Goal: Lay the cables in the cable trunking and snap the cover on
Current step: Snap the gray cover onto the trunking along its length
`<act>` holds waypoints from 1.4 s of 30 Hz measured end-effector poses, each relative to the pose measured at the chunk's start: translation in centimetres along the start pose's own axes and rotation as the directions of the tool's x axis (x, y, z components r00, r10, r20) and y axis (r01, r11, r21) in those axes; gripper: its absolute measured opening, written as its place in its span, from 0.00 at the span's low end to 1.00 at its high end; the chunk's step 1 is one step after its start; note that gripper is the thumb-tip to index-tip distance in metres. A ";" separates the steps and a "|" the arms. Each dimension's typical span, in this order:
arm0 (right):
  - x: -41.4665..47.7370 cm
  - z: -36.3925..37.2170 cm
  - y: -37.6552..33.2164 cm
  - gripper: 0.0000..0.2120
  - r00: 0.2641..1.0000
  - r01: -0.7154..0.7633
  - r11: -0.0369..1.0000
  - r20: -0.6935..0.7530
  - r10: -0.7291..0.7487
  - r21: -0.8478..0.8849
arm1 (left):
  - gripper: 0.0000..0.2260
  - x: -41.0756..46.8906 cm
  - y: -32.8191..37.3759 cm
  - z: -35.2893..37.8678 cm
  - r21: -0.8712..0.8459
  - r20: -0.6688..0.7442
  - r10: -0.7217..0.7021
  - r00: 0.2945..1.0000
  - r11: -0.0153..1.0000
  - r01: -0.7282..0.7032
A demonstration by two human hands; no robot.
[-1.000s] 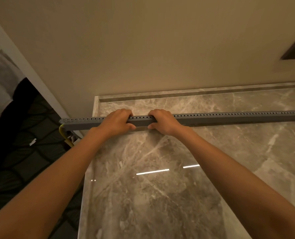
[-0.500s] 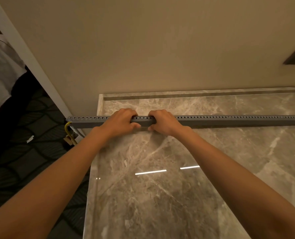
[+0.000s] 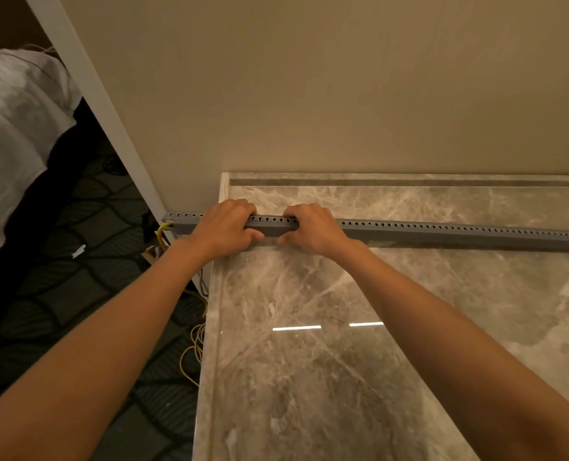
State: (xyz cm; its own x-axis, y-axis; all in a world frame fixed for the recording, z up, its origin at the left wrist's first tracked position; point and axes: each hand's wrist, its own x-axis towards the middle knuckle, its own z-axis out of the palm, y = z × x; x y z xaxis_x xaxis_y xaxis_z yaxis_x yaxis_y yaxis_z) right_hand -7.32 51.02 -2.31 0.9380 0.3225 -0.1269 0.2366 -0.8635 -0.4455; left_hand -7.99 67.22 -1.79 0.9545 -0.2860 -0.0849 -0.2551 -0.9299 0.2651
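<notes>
A long grey cable trunking (image 3: 442,232) with a row of small holes lies across the marble table (image 3: 309,377), running off the right edge of view. Its left end overhangs the table's left edge. My left hand (image 3: 225,227) and my right hand (image 3: 313,227) both grip the trunking side by side near its left end, fingers curled over the top. A yellow cable (image 3: 162,229) comes out of the trunking's left end and hangs down, with more yellow cable loops (image 3: 195,347) on the floor beside the table.
A beige wall (image 3: 309,94) stands right behind the table. A white door frame (image 3: 93,94) slants down at the left. Dark patterned carpet (image 3: 77,261) covers the floor on the left, with white fabric (image 3: 10,128) at the far left.
Both hands keep their grip on the trunking. The view has shifted so the table and trunking sit further right, and the yellow cable on the floor has come into view.
</notes>
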 end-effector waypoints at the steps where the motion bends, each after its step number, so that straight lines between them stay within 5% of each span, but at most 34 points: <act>1: 0.0 0.0 0.0 0.16 1.000 0.003 1.000 -0.012 -0.003 -0.006 | 0.15 0.0 0.1 0.1 0.013 -0.017 0.003 1.000 1.000 -0.003; 12: -0.7 -0.9 0.7 0.13 1.000 -0.007 1.000 -0.010 0.006 -0.020 | 0.14 0.0 0.9 0.6 -0.060 -0.092 0.039 0.995 0.997 -0.044; 21: 0.3 0.5 -1.3 0.14 0.999 0.023 1.000 0.025 -0.024 0.008 | 0.17 -0.6 -3.7 -1.4 -0.199 -0.009 -0.023 1.000 0.980 0.021; 42: 2.3 2.3 -5.6 0.09 0.996 0.084 0.996 -0.009 -0.083 0.036 | 0.13 -2.1 -8.2 -1.9 -0.189 -0.082 -0.040 0.996 0.982 0.024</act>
State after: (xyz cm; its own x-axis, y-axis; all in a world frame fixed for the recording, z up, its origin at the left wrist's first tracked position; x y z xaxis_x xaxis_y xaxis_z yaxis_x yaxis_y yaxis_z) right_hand -7.04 57.47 -2.11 0.9172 0.3900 -0.0818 0.3050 -0.8191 -0.4858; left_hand -7.60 75.86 -1.96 0.9734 -0.2286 -0.0169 -0.1981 -0.8762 0.4393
